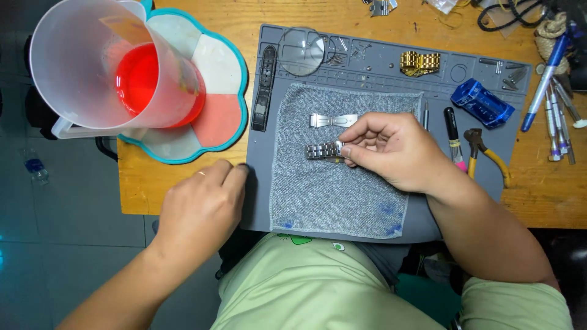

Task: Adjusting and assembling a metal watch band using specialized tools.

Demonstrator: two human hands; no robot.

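Observation:
My right hand (391, 150) rests on a grey cloth (333, 189) and pinches one end of a silver metal watch band segment (323, 150) lying flat on it. A silver clasp piece (332, 120) lies just above, apart from the hand. My left hand (202, 205) is curled at the left edge of the grey work mat (257, 201), fingertips touching that edge, holding nothing that I can see.
A clear jug with red liquid (122, 76) stands on a flower-shaped tray (226, 73). On the mat: black strap (264, 88), magnifier lens (301, 52), gold band (420, 63), blue tool (482, 102), screwdriver (451, 131), yellow-handled pliers (486, 156). Pens and tools (553, 91) lie at right.

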